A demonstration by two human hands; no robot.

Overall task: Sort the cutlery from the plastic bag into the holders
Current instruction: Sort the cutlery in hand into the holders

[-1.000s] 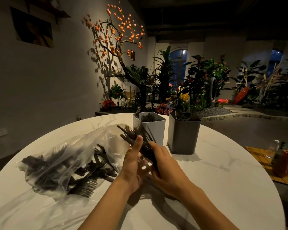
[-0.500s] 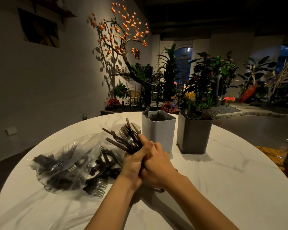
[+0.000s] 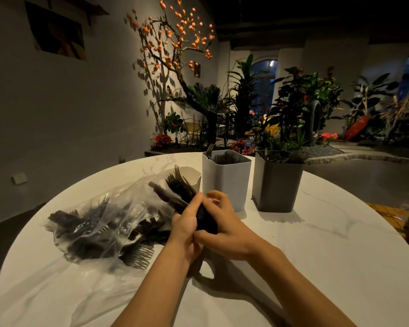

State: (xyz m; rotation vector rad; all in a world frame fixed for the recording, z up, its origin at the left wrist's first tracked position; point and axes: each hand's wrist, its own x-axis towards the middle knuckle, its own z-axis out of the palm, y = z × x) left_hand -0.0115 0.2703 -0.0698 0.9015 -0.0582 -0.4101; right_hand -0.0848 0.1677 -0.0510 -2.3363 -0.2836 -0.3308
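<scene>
**Both hands on one bundle of dark forks**

Head view. Left hand (image 3: 184,226) wrapped round a bundle of forks (image 3: 178,191), fingers (image 3: 195,204) curled tight over the handles, tines fanning up and away to the left. Right hand (image 3: 224,228) cupped against the same bundle from the right, thumb under the handle ends, index and middle fingers bent and slightly lifted above the top of it; a looser hold than the left, yet curled round the handles. Bundle raised above the counter (image 3: 328,267), just in front of the white holder (image 3: 226,182).

Plastic bag (image 3: 99,223) lying crumpled on the left of the counter, mouth towards the hands, more dark cutlery inside. Loose forks (image 3: 139,254) spilling from the mouth, tines pale in the light, near the left wrist. White holder upright with fork ends showing at the rim; grey holder (image 3: 276,185) just beside it on the right, contents too dark to sort out. A pale paper cup (image 3: 191,177) half hidden behind the raised tines. Potted plants and a tree with orange lights (image 3: 175,38) beyond the counter's far edge.
</scene>
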